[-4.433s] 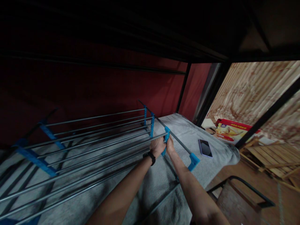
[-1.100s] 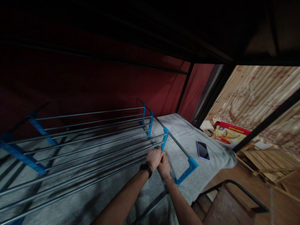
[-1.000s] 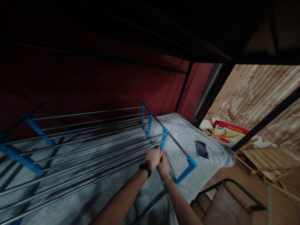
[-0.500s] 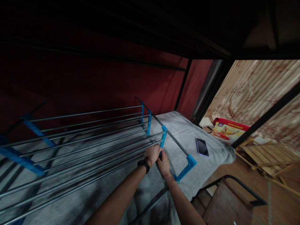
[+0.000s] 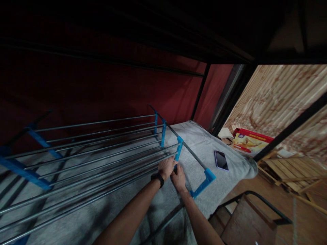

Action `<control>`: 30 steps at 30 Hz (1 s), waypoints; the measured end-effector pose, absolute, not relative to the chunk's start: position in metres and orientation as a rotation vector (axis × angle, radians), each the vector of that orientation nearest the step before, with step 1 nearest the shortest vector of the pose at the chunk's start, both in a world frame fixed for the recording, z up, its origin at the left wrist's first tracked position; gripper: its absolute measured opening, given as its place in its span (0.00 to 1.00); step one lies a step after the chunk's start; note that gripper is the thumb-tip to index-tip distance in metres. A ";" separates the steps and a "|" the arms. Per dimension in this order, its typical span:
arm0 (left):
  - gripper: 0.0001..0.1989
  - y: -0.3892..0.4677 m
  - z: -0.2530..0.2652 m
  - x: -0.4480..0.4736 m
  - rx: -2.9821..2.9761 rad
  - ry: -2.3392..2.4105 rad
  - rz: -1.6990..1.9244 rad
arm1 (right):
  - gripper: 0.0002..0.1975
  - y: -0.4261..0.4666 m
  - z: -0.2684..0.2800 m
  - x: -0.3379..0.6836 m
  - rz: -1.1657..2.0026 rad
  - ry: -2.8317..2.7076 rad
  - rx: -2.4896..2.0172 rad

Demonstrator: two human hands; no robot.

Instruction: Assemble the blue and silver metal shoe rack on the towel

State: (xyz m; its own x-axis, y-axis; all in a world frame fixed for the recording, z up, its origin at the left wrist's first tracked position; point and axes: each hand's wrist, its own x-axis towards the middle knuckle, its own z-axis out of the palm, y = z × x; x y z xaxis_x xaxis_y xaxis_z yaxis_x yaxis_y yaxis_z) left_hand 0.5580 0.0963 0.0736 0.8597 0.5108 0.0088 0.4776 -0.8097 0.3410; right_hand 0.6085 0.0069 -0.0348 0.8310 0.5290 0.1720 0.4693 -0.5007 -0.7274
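Note:
A drying rack with several grey metal rods (image 5: 109,149) and blue plastic brackets lies on a grey cloth (image 5: 201,139). My left hand (image 5: 166,167), with a black band at the wrist, is closed round the lower end of a blue bracket (image 5: 178,151) near the rack's right side. Just to its right, my right hand (image 5: 178,177) has its fingers curled at the same bracket's bottom end. The fingertips of both hands are partly hidden there. A blue corner piece (image 5: 205,180) joins the side bar beside my right forearm.
On the cloth to the right lies a phone (image 5: 221,160). Beyond it are a red and yellow box (image 5: 251,143) and a wooden slatted piece (image 5: 293,170). A chair (image 5: 251,221) stands at the lower right. Dark frame posts (image 5: 200,92) surround the cloth-covered surface.
Both hands stay at the same bracket end with hardly any movement. The whole view has shifted very slightly.

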 end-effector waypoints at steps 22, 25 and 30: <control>0.16 0.098 0.070 0.567 2.609 0.809 0.158 | 0.32 0.006 -0.039 0.610 0.104 -0.777 -2.165; 0.15 0.097 0.070 0.569 2.596 0.825 0.147 | 0.33 0.005 -0.039 0.610 0.112 -0.776 -2.169; 0.14 0.097 0.069 0.570 2.585 0.837 0.140 | 0.33 0.005 -0.038 0.610 0.124 -0.778 -2.183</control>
